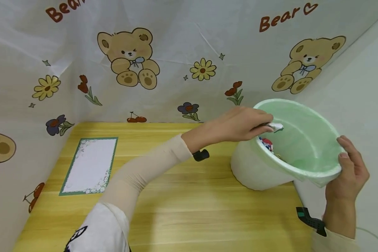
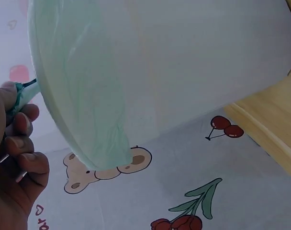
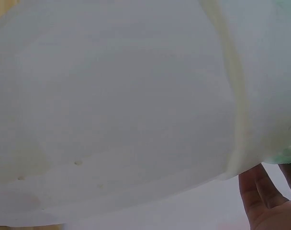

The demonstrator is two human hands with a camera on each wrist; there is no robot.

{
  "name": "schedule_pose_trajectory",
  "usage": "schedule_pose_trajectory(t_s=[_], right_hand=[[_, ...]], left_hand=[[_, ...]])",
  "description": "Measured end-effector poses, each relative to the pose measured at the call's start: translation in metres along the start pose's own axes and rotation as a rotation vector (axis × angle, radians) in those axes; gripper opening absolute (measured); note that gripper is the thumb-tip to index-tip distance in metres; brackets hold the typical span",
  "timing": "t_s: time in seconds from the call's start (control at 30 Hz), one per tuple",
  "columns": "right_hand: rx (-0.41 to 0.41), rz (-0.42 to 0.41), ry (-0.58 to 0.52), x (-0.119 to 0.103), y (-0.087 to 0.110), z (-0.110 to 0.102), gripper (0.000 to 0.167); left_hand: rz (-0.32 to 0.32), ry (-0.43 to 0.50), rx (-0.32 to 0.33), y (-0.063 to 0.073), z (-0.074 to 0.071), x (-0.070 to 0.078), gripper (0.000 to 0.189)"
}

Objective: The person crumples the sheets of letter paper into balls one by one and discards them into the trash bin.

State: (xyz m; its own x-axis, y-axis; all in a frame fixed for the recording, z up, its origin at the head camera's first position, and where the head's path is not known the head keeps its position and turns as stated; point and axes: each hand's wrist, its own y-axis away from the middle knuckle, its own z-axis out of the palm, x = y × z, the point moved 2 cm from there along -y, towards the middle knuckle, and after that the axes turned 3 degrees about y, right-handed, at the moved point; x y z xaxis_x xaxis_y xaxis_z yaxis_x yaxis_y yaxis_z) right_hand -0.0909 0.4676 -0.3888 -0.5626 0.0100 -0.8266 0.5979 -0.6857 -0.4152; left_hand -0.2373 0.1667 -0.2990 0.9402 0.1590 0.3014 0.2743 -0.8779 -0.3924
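A white trash can with a pale green bag lining it leans to the right, its mouth turned up toward me. My right hand grips its rim at the right side, and the right wrist view shows those fingers by the can's edge. Over the left part of the mouth, my left hand pinches a small crumpled white and green wrapper. That wrapper shows greener in the left wrist view, between thumb and fingers. Red and blue crumpled litter lies inside; the bottom is mostly hidden.
A white sheet of paper with a green floral border lies on the left of the wooden table. Behind rises a bear-print cloth. A white wall stands close on the right.
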Motion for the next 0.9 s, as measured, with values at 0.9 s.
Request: schedule_pose_trajectory(t_s=[0.9], right_hand=[[0.076, -0.016, 0.016, 0.001, 0.000, 0.001, 0.034]], left_hand=[[-0.135, -0.145, -0.113, -0.004, -0.006, -0.017, 0.028]])
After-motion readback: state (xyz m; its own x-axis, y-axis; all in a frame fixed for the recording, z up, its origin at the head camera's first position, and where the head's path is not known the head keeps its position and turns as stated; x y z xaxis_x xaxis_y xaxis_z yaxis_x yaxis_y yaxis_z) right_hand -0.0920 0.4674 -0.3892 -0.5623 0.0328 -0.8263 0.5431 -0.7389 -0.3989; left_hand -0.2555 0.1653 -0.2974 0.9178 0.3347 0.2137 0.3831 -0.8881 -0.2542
